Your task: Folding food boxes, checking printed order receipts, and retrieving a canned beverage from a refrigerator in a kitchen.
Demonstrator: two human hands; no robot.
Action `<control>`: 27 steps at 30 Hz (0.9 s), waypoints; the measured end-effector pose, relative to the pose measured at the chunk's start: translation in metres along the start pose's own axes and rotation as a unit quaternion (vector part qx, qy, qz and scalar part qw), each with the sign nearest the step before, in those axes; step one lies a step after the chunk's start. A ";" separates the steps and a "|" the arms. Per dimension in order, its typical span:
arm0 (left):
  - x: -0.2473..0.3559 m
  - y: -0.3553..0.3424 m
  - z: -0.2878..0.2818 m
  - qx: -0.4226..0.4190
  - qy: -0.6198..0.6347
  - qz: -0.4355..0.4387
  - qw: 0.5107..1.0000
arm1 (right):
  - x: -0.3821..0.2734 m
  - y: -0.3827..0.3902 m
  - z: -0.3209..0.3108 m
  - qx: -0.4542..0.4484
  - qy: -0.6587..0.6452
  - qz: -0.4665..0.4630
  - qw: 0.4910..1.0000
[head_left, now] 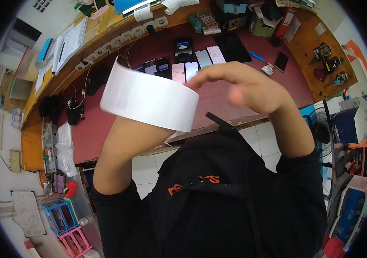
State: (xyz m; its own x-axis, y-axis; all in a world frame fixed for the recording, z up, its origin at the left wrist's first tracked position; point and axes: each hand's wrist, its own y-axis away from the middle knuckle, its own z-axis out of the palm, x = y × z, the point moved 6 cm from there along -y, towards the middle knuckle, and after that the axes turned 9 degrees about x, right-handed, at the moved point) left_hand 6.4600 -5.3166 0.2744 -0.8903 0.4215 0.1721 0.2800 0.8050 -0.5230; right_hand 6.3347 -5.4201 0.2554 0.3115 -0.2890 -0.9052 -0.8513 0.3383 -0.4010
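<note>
A wide strip of white paper (149, 101) curves through the air above the dark red desk. Behind it, my left forearm (138, 133) runs up and disappears, so the fingers of my left hand are hidden. My right hand (250, 88) hovers to the right of the strip with its thumb apart from the stretched fingers. Its foremost fingertips reach the strip's upper right edge; whether they touch it, I cannot tell. Beyond the paper lie several phones, among them a pink-screened phone (178, 73) and a lit phone (216, 54). A small black printer (184, 49) stands behind them.
A wooden shelf edge with several white sockets (138, 31) borders the desk's back. Farther right are a black tablet-like panel (233, 46), a blue marker-like stick (256, 56) and a dark phone (281, 61). Black cables (75, 112) and a clear plastic bag (66, 150) are at left.
</note>
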 end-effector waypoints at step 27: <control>0.046 -0.129 0.085 -0.104 -0.078 -0.141 0.981 | 0.057 0.048 -0.108 -0.032 -0.021 0.074 0.996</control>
State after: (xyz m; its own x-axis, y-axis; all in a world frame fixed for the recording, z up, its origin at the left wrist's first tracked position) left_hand 6.3526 -5.4363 0.2790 -0.9825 0.1135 0.1478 0.0671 0.9554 -0.2877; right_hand 6.2660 -5.5171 0.1999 0.1965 -0.2008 -0.9597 -0.9139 0.3171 -0.2535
